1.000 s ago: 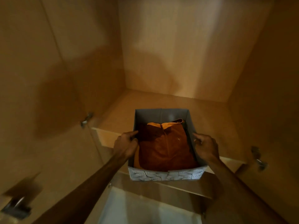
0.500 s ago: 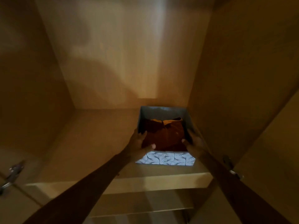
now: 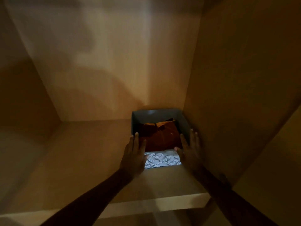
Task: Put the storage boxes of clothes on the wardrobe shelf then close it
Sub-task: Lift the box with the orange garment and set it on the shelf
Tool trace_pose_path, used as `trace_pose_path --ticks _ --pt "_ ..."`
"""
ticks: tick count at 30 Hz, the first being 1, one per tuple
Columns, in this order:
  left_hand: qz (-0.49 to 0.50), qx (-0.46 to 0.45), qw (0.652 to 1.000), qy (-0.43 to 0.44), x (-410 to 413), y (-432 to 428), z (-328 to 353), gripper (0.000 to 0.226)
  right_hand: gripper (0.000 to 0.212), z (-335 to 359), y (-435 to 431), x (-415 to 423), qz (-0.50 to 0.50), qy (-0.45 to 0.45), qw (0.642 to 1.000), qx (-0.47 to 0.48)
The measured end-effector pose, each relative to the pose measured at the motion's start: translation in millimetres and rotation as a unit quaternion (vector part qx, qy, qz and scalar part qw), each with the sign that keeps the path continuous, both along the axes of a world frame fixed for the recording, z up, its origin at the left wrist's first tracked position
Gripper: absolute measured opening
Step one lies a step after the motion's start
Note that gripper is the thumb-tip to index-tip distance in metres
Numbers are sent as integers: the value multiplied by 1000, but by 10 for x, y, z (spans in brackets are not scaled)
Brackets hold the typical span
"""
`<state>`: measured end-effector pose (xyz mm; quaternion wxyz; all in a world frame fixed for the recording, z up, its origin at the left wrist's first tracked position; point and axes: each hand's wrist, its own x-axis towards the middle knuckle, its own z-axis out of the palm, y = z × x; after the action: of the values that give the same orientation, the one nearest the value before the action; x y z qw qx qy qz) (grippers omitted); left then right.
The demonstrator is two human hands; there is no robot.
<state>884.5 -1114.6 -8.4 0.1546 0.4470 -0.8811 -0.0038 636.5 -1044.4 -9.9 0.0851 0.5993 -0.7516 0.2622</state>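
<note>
A storage box [image 3: 162, 161] with a grey inside and a white leaf-patterned front stands on the wardrobe shelf [image 3: 81, 160], pushed into the back right corner against the right wall. Folded rust-brown and orange clothes [image 3: 160, 137] lie in it. My left hand [image 3: 134, 156] lies flat with fingers spread over the box's front left corner. My right hand [image 3: 189, 150] is flat and spread at its front right corner. Neither hand grips the box.
The shelf's pale front edge [image 3: 162, 203] runs across the lower frame. The wardrobe's right wall [image 3: 236, 95], back panel [image 3: 105, 70] and left wall [image 3: 21, 95] enclose the space. A wide stretch of shelf lies left of the box.
The box went from the shelf's front edge to the back right corner. My hands have let go of its sides and now lie flat and spread at its front corners.
</note>
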Motion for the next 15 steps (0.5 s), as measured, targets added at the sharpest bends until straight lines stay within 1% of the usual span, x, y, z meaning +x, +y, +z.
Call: trace_pose_path --ticks 2,4,9,12,15 --pt "-22 -24 999 7 57 154 -163 76 66 -182 112 78 29 -6 1000 -11" --pt "-33 -20 999 7 136 201 -304 85 68 -343 189 108 33 -6 999 1" --pt "-24 41 999 -17 2 -16 -232 101 69 -330 106 -1 22 37 999 21" --pt "-44 70 996 -44 -75 -175 -161 107 68 -288 23 -91 13 29 999 34" --pt "-54 104 992 -49 -222 -282 -90 111 68 -289 -87 -231 14 8 999 44"
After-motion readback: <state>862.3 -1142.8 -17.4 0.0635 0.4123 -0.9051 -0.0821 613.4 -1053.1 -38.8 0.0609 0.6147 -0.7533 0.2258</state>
